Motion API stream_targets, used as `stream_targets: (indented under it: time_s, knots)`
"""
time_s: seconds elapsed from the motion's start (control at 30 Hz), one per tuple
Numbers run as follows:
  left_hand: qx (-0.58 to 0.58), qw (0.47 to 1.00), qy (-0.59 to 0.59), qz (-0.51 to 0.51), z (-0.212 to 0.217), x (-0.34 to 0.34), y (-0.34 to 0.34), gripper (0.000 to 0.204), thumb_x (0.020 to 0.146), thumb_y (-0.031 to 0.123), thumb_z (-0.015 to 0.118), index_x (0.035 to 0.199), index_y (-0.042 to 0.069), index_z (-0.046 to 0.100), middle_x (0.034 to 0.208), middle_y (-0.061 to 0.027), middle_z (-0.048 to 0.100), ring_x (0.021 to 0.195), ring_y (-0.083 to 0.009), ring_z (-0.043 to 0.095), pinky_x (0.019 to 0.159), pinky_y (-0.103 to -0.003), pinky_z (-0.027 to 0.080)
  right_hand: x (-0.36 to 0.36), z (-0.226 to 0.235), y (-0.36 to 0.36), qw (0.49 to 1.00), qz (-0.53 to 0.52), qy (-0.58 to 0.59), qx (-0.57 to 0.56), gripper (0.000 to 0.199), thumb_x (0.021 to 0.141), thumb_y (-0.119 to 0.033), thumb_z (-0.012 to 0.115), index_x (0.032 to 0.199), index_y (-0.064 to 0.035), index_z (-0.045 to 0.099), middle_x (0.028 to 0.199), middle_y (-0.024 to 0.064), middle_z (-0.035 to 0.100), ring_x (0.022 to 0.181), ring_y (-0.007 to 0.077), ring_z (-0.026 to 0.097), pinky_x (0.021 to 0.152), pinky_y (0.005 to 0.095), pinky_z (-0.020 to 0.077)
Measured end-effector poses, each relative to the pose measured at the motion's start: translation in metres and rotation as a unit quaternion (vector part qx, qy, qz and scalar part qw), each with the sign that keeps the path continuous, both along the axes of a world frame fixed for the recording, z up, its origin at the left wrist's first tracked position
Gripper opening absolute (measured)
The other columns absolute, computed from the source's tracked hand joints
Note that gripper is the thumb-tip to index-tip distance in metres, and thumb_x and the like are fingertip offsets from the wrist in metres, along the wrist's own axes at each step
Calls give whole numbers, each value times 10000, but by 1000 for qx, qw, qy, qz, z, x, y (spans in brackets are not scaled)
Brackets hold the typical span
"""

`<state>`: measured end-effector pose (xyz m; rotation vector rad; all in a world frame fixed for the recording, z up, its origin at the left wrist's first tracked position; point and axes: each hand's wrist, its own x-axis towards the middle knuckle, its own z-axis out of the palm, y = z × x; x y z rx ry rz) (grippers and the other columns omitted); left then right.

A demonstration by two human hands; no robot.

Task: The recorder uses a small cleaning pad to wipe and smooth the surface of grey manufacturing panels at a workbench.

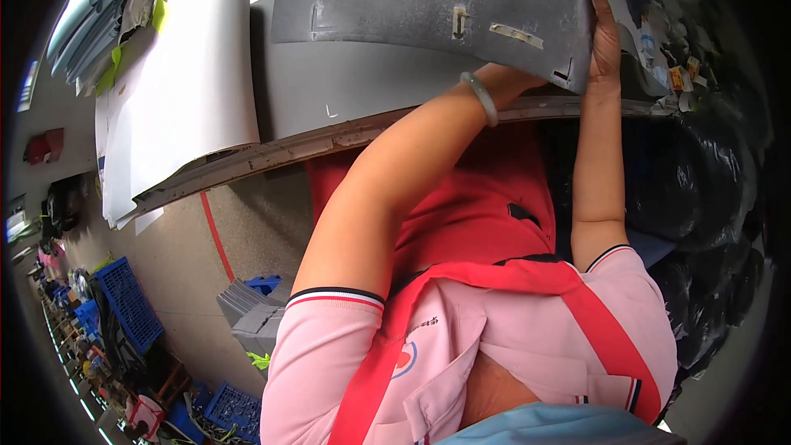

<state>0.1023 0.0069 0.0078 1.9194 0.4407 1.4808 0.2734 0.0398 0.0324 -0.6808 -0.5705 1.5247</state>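
A flat dark grey board with several cut slots, like a marking template, is tilted up over the table. My right hand grips its right edge, the thumb, with a white cover on its tip, lying along the edge. My left hand, below a pale green bangle, reaches beneath the board's near edge, so its fingers are hidden. Under the board lies a grey sheet bearing a small white corner mark.
A curled white sheet covers the table's left part, with folded grey pieces beyond it. The table's front edge runs before me. Black plastic bags stand at right. Grey stacked pieces and a blue crate are at lower left.
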Motion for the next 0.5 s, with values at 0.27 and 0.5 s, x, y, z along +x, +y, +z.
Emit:
stream_targets:
  time_s: [0.27,0.5]
  knots:
    - [122,972,-63,190,7,-6,45,219,953,113,586,1117,-16,652,1115,-222,681,1067,-378,642,954,-453,485,60,-53,-18,999,-27,-16,-30,578,937,-348,765,1380,-31,571,1348,117,630,1227,259,612,1056,422,524]
    - [-147,912,11,383,60,-166,138,178,904,71,637,1020,-52,580,954,-306,673,928,-519,632,829,-518,510,137,-97,-4,999,-16,31,-42,681,1038,-421,596,1524,10,395,1572,141,430,1417,308,423,1211,471,311]
